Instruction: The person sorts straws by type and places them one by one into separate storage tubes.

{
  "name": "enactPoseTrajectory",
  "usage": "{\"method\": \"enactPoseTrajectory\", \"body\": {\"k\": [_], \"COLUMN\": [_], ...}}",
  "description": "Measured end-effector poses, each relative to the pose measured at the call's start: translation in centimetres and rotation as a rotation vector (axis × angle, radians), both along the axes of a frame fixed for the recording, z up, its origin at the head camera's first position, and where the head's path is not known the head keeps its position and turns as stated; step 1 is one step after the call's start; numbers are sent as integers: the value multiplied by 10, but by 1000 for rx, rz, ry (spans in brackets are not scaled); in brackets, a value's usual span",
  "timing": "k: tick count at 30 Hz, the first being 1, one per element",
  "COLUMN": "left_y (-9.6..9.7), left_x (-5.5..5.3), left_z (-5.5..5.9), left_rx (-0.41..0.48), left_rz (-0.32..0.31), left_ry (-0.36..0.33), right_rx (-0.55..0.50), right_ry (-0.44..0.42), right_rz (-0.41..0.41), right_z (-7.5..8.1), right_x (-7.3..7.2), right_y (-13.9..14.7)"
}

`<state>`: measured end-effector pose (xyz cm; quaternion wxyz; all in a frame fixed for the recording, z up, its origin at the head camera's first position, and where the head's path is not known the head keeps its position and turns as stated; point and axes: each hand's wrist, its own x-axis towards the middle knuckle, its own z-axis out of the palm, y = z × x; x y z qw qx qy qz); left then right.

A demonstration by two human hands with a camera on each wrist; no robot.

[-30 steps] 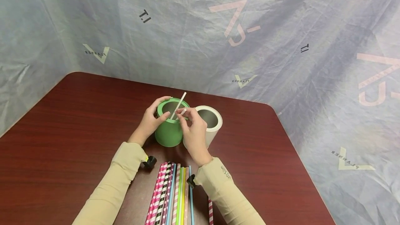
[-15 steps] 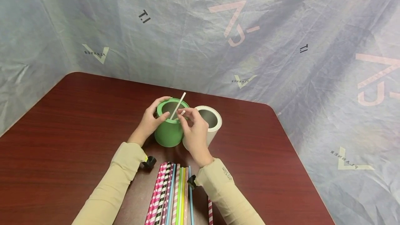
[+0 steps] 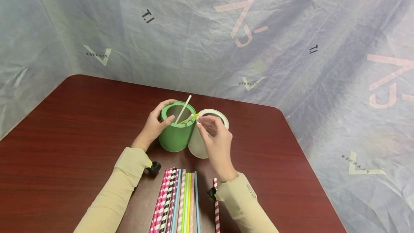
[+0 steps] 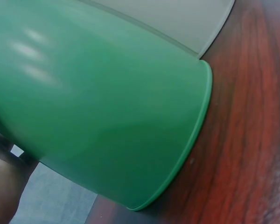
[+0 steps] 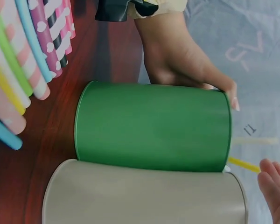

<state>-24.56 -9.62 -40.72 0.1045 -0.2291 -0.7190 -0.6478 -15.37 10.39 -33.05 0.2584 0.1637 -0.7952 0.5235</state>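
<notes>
My left hand (image 3: 156,123) holds the green tin (image 3: 174,137) by its top, thumb at the near rim and fingers on the far left side. A white straw (image 3: 184,107) leans out of this tin. A yellow straw (image 3: 195,116) and another pale straw end (image 3: 191,117) show at its right rim. My right hand (image 3: 217,137) hovers over the white tin (image 3: 198,145), fingertips close to the yellow straw's outer end. In the right wrist view, the right-hand fingers (image 5: 269,179) are extended, with the thumb apart from them. The tins stand side by side.
A row of patterned and plain straws (image 3: 176,202) lies on the dark red wooden table (image 3: 97,125), near its front. A red-and-white striped straw (image 3: 217,209) lies apart at the right, below the right wrist. A grey printed cloth (image 3: 194,39) hangs behind the table.
My right hand has moved right, from the green tin's rim to over the white tin. The yellow straw at the rim has come into clearer view. My left hand keeps its hold.
</notes>
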Motion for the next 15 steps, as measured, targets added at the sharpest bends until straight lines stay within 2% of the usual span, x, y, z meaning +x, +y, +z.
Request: {"method": "enactPoseTrajectory", "body": {"k": [9,15], "left_y": [1,1], "left_x": [2,2], "left_z": [2,2], "left_rx": [16,20], "left_rz": [-4,-5], "left_ry": [-1,0], "right_rx": [68,131], "right_ry": [-16,-80], "right_rz": [-2,-11], "right_z": [-2,-5], "right_x": [17,24], "right_y": [22,30]}}
